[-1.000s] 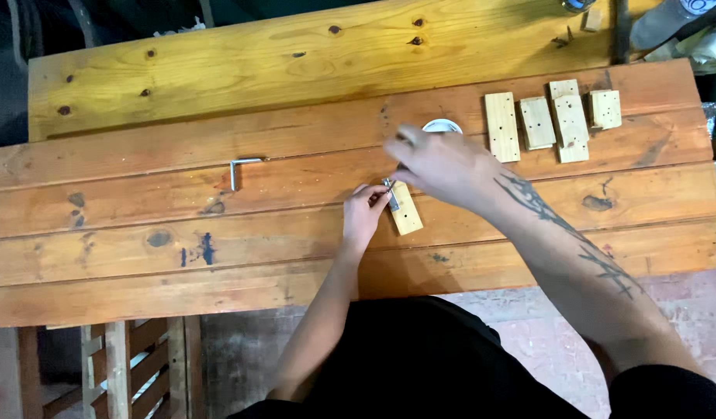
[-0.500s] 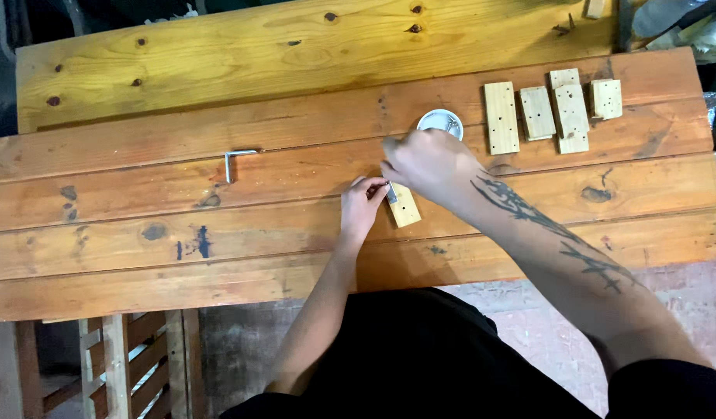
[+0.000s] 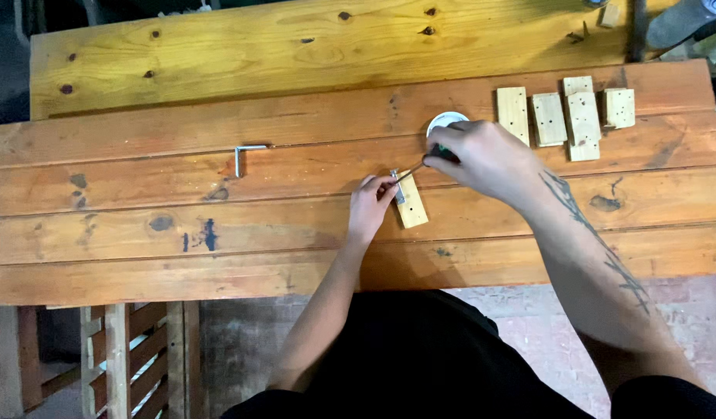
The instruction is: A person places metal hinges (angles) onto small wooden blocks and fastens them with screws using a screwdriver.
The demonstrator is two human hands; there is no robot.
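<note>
Workbench, wood block beside left hand

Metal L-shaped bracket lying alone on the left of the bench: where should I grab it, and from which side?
Take the L-shaped bracket by its longer leg, the one running toward the person, coming straight down from above. It lies flat on the wooden bench with bare planks all round, so a pinch grip across that leg's width probably suits best. Both the left hand and right hand are busy.

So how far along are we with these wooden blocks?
Early, it seems. The left hand steadies one small block carrying a metal fitting, while the right hand works a screwdriver at it. Five similar blocks lie untouched, as does an L-shaped metal key.
</note>
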